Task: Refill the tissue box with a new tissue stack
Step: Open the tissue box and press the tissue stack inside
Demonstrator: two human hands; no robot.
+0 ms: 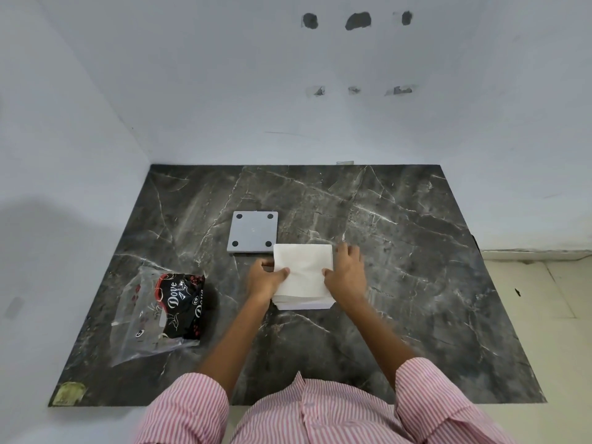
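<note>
Pink-striped shirt sleeves [192,408] lead up to both hands; the left hand [265,278] at nine o'clock and the right hand [347,272] at three clasp the square white tissue stack [302,274] between them, fingers curled on its sides, thumbs on top; the flat grey square box base [253,232], feet up, touches its eleven-o'clock corner; neither hand is nearer; the stack must settle squarely.

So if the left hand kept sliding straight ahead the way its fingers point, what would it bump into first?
Probably the grey square base. The left hand grips the left edge of the tissue stack and points away from the person, and the base lies just beyond it on the marble table. Depth is hard to judge.
</note>
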